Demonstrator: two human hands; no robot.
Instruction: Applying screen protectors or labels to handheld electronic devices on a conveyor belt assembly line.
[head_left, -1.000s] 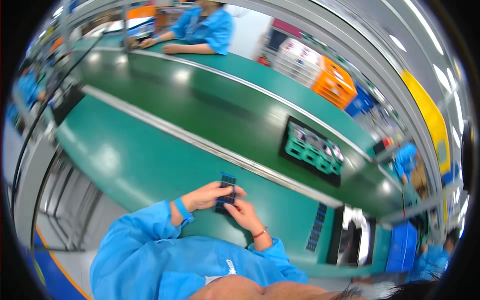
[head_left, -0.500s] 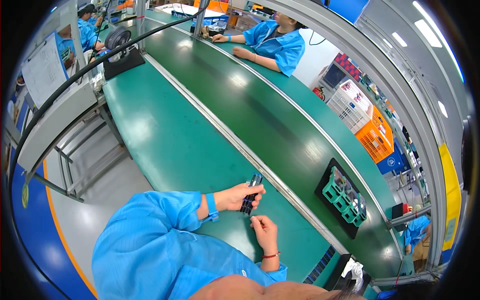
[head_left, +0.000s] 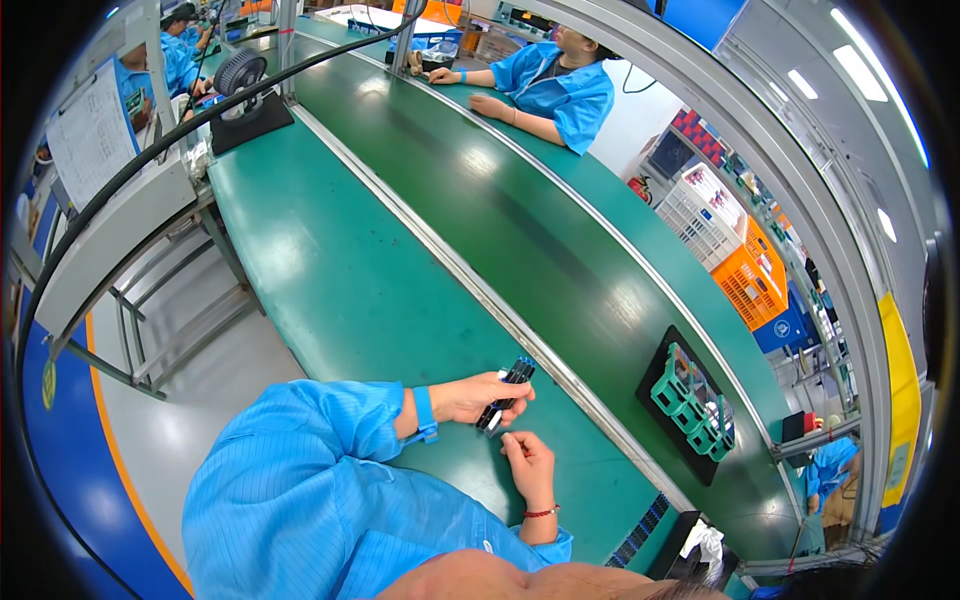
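My left hand (head_left: 474, 398) grips a bundle of narrow black strip-like pieces (head_left: 507, 392) with small blue marks, its thumb laid across them. What exactly these pieces are is too small to tell. The bundle is held at a tilt above the green worktop (head_left: 340, 290). Just below its lower end is my right hand (head_left: 532, 470), thumb and fingers curled together in a pinch. Anything between those fingertips is too small to make out. Near my right forearm, a similar black segmented strip (head_left: 638, 530) with blue marks lies on the worktop.
A green conveyor belt (head_left: 470, 190) runs beyond a metal rail (head_left: 440, 250). On it sits a black tray with green holders (head_left: 690, 400). A black box with white cloth (head_left: 704, 545) stands at lower right. Across the belt a person (head_left: 560, 90) in blue sits; a fan (head_left: 240, 75) stands far left.
The black bundle has turned in my left hand and shows a different side. My right hand has hardly moved. On the belt, the tray has shifted slightly toward the lower right.
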